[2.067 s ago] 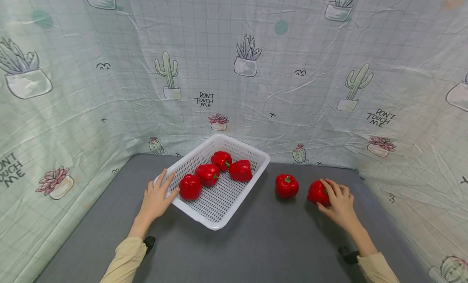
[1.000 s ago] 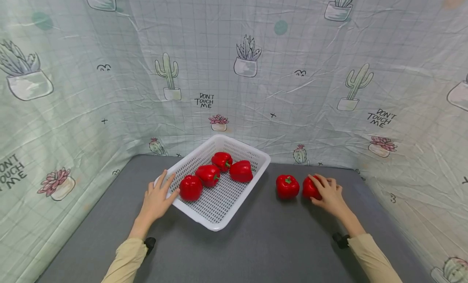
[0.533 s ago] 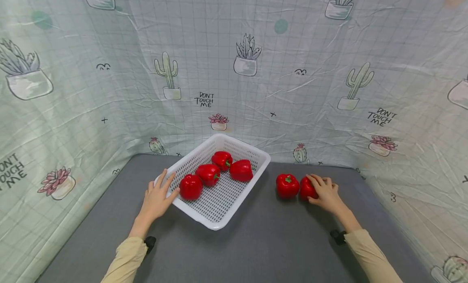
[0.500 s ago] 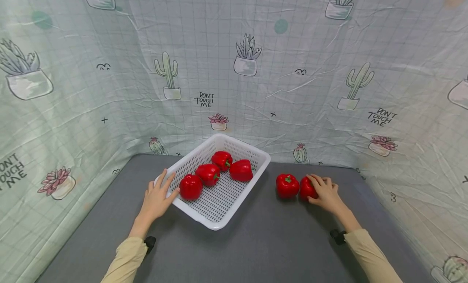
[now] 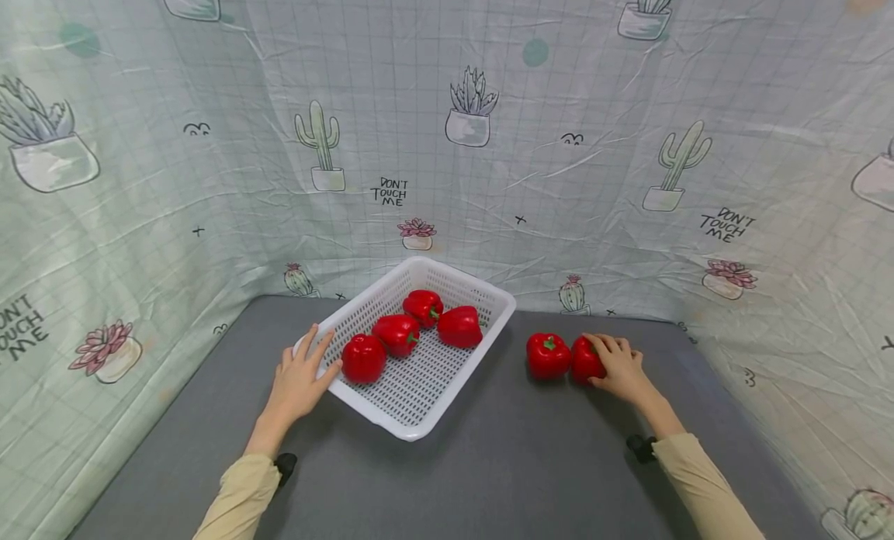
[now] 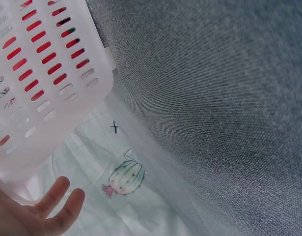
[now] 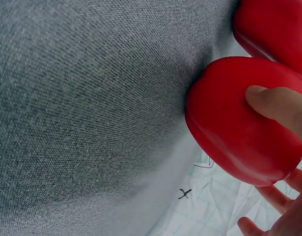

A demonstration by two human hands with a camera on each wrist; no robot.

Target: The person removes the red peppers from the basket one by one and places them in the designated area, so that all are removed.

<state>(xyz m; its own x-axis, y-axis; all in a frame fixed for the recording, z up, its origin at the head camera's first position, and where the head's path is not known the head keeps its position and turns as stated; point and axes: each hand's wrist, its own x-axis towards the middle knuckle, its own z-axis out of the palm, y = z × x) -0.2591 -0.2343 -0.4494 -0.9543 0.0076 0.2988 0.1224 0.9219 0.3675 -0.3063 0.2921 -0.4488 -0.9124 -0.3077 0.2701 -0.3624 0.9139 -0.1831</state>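
My right hand [image 5: 621, 369] grips a red bell pepper [image 5: 585, 361] on the grey table, at the right. In the right wrist view the thumb presses one side of that pepper [image 7: 239, 118], with fingers beyond it. Just left of it stands another red bell pepper [image 5: 548, 357], green stem up; the two appear to touch. My left hand [image 5: 296, 381] rests on the left rim of a white perforated basket [image 5: 462, 372], fingers spread. In the left wrist view, two fingers of the left hand [image 6: 23, 216] extend beside the basket wall.
Several red bell peppers lie in the basket, among them one at its left corner [image 5: 363, 358] and one toward its right side [image 5: 459, 327]. A cactus-print cloth [image 5: 489, 175] hangs behind and along both sides of the grey table [image 5: 503, 462].
My right hand has brought its pepper leftward along the table, up beside the standing pepper. Over the last half second it has barely moved. My left hand and the basket stay in place.
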